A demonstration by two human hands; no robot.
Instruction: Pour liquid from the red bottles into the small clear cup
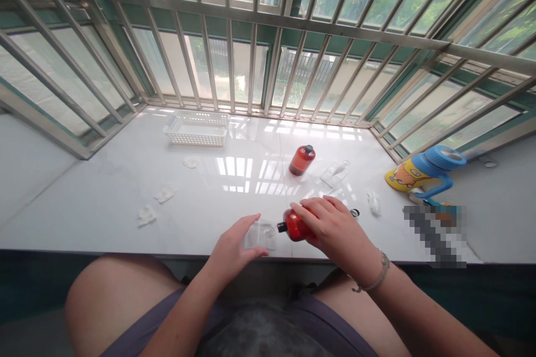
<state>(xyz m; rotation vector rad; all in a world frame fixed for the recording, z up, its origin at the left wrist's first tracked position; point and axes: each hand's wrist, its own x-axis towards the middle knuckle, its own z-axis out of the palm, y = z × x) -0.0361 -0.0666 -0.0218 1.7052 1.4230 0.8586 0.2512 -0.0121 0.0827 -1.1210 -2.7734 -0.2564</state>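
Over the white bench (104, 201), right fingers (324, 212) grip a red bottle (293, 228), neck pointing left toward a clear container (267, 235) inside the widely curved left fingers (247, 224).

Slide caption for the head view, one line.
Right hand tips a red bottle toward a clear container at the left hand.

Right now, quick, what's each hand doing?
Left hand: curved around a clear plastic bottle; can't tell if gripping.
Right hand: closed, holding a see-through red bottle.

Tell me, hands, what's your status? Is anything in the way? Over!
Right hand: gripping tilted red bottle, neck toward clear container. Left hand: cupped around that container. Nothing visible between neck and container. Over.
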